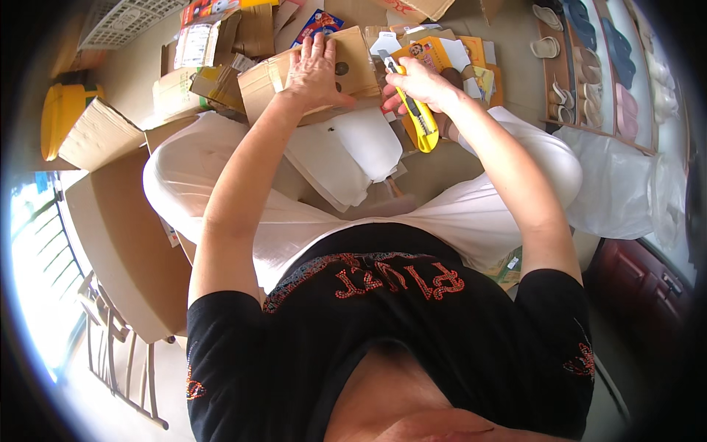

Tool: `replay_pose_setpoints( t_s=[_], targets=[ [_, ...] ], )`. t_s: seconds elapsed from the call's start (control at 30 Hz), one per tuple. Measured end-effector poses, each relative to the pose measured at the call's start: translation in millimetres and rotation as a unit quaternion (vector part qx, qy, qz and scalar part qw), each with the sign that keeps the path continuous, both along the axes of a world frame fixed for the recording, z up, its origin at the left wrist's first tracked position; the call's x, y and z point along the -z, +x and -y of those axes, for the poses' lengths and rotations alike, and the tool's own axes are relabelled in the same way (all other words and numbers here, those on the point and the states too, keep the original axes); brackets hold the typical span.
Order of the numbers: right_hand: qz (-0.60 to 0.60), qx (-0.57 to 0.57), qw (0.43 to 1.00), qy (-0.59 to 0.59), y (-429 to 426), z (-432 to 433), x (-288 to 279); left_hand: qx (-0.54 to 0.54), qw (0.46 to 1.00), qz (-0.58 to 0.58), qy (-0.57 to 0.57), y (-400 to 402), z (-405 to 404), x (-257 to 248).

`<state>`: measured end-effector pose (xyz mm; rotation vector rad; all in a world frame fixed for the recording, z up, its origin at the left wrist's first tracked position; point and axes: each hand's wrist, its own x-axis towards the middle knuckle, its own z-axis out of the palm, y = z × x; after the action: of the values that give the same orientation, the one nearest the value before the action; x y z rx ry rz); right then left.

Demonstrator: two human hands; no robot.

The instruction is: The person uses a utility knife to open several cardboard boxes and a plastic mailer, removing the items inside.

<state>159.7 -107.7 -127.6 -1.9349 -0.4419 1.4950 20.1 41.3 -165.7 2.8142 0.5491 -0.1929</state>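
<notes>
My left hand [313, 72] lies spread on a brown cardboard box [353, 58] in front of me; two dark round marks show beside its thumb. A yellow utility knife [420, 119] is in my right hand [422, 83], its blade end pointing away from me, just right of the box. Between my knees, white flat sheets [353, 149], perhaps card, lie below the box. Beyond the right hand is a pile of flattened cartons, with an orange printed carton [425, 52] on it. My right fingertips are partly hidden by the knife.
A large open cardboard box [127, 232] stands at my left, near a yellow bin [69, 119]. Cardboard pieces [182, 88] and a grey plastic basket [130, 22] lie farther off. On the right are a shoe rack [596, 72] and a translucent plastic bag [613, 182].
</notes>
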Motion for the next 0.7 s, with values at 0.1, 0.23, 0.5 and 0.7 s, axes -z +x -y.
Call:
replay_pose_setpoints(
  t_s=[0.1, 0.23, 0.5, 0.7],
  targets=[
    [0.015, -0.015, 1.000, -0.021, 1, -4, -3, -0.002, 1.000, -0.002, 0.031, -3, 14, -3],
    [0.105, -0.075, 0.990, -0.049, -2, -17, -12, -0.010, 0.999, 0.020, 0.030, -1, 24, -10],
    [0.230, -0.156, 0.952, -0.130, 10, -19, -7, -0.014, 0.997, 0.062, 0.032, 11, 45, -3],
    [0.198, -0.104, 0.962, -0.154, 15, -15, -17, -0.013, 0.999, 0.051, 0.002, 15, 50, -5]
  ],
)
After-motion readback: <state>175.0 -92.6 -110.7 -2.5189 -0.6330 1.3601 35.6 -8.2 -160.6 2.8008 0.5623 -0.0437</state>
